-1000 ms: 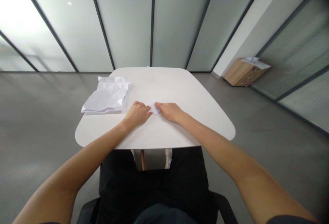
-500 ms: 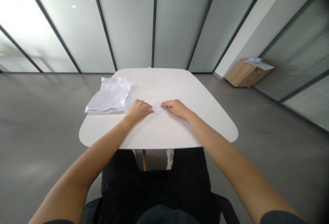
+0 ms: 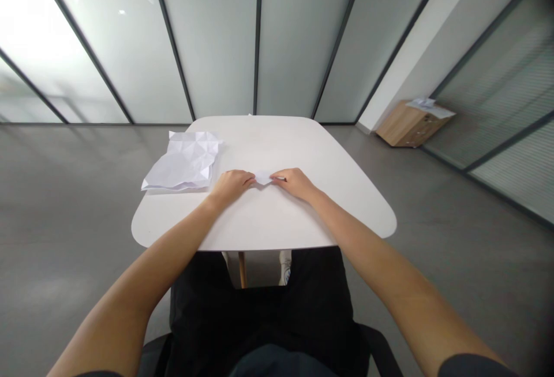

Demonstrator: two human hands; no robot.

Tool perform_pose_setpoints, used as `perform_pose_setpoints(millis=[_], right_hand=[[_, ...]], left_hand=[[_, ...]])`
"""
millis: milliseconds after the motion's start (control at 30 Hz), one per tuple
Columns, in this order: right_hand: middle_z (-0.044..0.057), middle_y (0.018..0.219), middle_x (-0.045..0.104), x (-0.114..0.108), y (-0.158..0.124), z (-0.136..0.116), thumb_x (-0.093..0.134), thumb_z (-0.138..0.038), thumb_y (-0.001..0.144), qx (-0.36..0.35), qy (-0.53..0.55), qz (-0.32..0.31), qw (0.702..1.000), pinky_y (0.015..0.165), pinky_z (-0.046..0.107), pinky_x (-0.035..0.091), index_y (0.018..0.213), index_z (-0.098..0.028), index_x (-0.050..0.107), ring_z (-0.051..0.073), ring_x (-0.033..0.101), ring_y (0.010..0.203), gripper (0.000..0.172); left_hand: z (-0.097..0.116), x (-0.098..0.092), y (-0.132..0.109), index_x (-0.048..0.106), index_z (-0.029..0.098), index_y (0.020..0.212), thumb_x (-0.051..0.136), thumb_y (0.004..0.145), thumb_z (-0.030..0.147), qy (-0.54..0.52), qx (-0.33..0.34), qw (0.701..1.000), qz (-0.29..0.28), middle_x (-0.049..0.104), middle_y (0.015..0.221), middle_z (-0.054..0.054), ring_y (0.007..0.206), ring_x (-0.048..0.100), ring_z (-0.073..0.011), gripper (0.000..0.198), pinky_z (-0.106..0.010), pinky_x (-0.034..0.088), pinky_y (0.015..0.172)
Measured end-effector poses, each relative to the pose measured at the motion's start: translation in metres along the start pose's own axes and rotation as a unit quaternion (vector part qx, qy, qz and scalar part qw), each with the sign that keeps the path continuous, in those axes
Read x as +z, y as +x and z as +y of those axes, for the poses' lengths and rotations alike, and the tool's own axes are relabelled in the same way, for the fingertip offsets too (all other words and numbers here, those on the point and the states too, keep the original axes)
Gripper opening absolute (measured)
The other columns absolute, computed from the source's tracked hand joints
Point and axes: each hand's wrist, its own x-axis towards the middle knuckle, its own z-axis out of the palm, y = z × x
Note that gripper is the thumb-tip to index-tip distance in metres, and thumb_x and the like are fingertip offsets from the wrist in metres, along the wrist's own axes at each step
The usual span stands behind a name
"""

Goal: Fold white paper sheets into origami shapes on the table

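Observation:
A small folded white paper (image 3: 263, 178) is between my two hands, near the middle of the white table (image 3: 268, 221). My left hand (image 3: 236, 183) pinches its left end between thumb and fingers. At the right end, my right hand (image 3: 291, 180) grips the paper the same way. The paper's lower edge comes to a shallow point toward me. Beyond my left hand lies a stack of creased white sheets (image 3: 184, 163), not touched by either hand.
A wooden cabinet (image 3: 409, 126) with papers on top stands on the floor at the back right, by the glass wall. Frosted glass panels (image 3: 225, 36) rise behind the table. My legs are under the table's near edge.
The small paper has tilted, so its point toward me looks shorter. My left hand has shifted slightly left, its fingers more closed on the paper. The right hand has barely moved.

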Motion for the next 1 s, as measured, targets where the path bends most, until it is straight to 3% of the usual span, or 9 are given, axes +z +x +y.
perform_pose_setpoints(millis=[100, 300, 467, 633, 767, 1000], right_hand=[[0.004, 0.120, 0.080, -0.002, 0.000, -0.005, 0.055, -0.033, 0.104, -0.011, -0.017, 0.008, 1.000, 0.103, 0.034, 0.052, 0.116, -0.026, 0.080, 0.022, 0.074, 0.113, 0.029], [0.005, 0.106, 0.082, -0.005, -0.001, -0.010, 0.051, -0.035, 0.105, -0.005, -0.004, 0.073, 0.997, 0.088, 0.030, 0.051, 0.110, -0.023, 0.079, 0.021, 0.074, 0.094, 0.031], [0.005, 0.094, 0.081, -0.008, -0.002, -0.015, 0.053, -0.038, 0.101, 0.016, 0.058, 0.106, 0.993, 0.077, 0.027, 0.050, 0.106, -0.020, 0.078, 0.018, 0.071, 0.078, 0.031], [0.004, 0.085, 0.079, -0.008, -0.001, -0.016, 0.055, -0.038, 0.096, 0.073, 0.135, 0.076, 0.985, 0.063, 0.025, 0.048, 0.103, -0.018, 0.078, 0.014, 0.063, 0.062, 0.031], [0.003, 0.088, 0.079, -0.006, -0.002, -0.011, 0.061, -0.032, 0.091, 0.079, 0.150, 0.034, 0.985, 0.064, 0.025, 0.047, 0.102, -0.017, 0.079, 0.014, 0.062, 0.065, 0.026], [0.004, 0.100, 0.079, -0.003, -0.003, -0.006, 0.069, -0.022, 0.086, 0.048, 0.076, 0.005, 0.996, 0.074, 0.027, 0.048, 0.098, -0.019, 0.080, 0.014, 0.063, 0.072, 0.017]], left_hand=[[-0.003, 0.001, 0.001, 0.078, 0.026, 0.115, 0.043, 0.107, 0.044, -0.026, -0.008, 1.000, 0.012, 0.079, 0.113, -0.007, 0.104, 0.073, -0.0225, 0.039, -0.034, 0.053, 0.095], [-0.005, -0.002, 0.003, 0.076, 0.024, 0.121, 0.055, 0.101, 0.040, -0.090, -0.006, 0.996, 0.025, 0.080, 0.114, -0.006, 0.097, 0.074, -0.0216, 0.033, -0.032, 0.054, 0.093], [-0.002, -0.001, 0.007, 0.078, 0.021, 0.115, 0.059, 0.097, 0.040, -0.192, -0.077, 0.975, 0.077, 0.081, 0.107, -0.006, 0.090, 0.075, -0.0204, 0.032, -0.030, 0.057, 0.086], [-0.004, 0.000, 0.008, 0.078, 0.019, 0.114, 0.062, 0.092, 0.045, -0.305, -0.137, 0.942, 0.015, 0.080, 0.090, -0.005, 0.079, 0.074, -0.0195, 0.038, -0.027, 0.055, 0.072], [-0.007, 0.001, 0.006, 0.078, 0.021, 0.113, 0.064, 0.089, 0.041, -0.248, -0.108, 0.963, -0.021, 0.080, 0.090, -0.002, 0.078, 0.071, -0.0182, 0.034, -0.028, 0.052, 0.073], [-0.013, 0.003, 0.008, 0.080, 0.022, 0.098, 0.064, 0.089, 0.037, -0.117, -0.031, 0.992, -0.032, 0.079, 0.095, -0.005, 0.084, 0.070, -0.0206, 0.024, -0.032, 0.051, 0.080]])
